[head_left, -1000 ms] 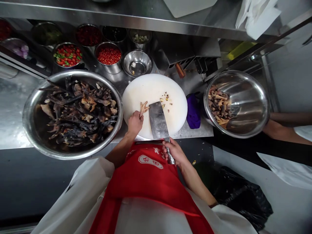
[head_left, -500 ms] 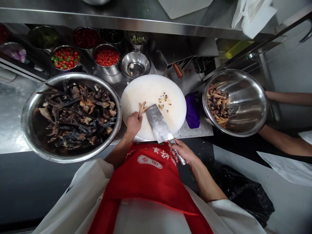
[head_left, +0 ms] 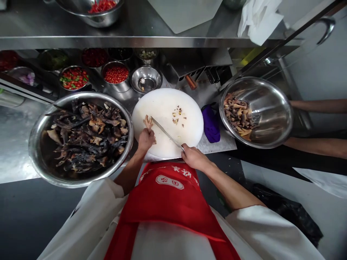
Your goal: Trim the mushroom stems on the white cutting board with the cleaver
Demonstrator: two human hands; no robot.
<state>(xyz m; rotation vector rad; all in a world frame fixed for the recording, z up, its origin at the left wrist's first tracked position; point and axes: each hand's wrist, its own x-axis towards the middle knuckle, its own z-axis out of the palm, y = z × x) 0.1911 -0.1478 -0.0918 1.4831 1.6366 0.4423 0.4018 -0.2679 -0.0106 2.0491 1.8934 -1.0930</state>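
Observation:
On the round white cutting board [head_left: 168, 144], my left hand [head_left: 146, 140] is closed on a pale chicken foot [head_left: 148, 121], its toes pointing away from me. My right hand [head_left: 193, 157] grips the handle of a cleaver [head_left: 168, 134]. The blade stands on edge, so I see mostly its thin spine, with its tip beside the toes; whether it touches them I cannot tell. Small dark and yellow cut scraps [head_left: 178, 115] lie on the board's right half. Left of the board, a large steel bowl [head_left: 38, 155] holds a heap of dark, foot-like poultry pieces [head_left: 89, 137].
A co-worker's hands and forearms [head_left: 317, 146] are at a tilted steel bowl [head_left: 273, 108] with cut pieces in it. A purple cloth [head_left: 211, 124] lies by the board. Behind stand containers of chopped chillies [head_left: 116, 74], a small steel bowl [head_left: 146, 79] and a knife rack [head_left: 200, 72] under a shelf [head_left: 135, 41].
The cleaver has turned from lying flat to standing on edge, and its tip has shifted left to the toes. My left hand has moved slightly left. The whole view has shifted a little.

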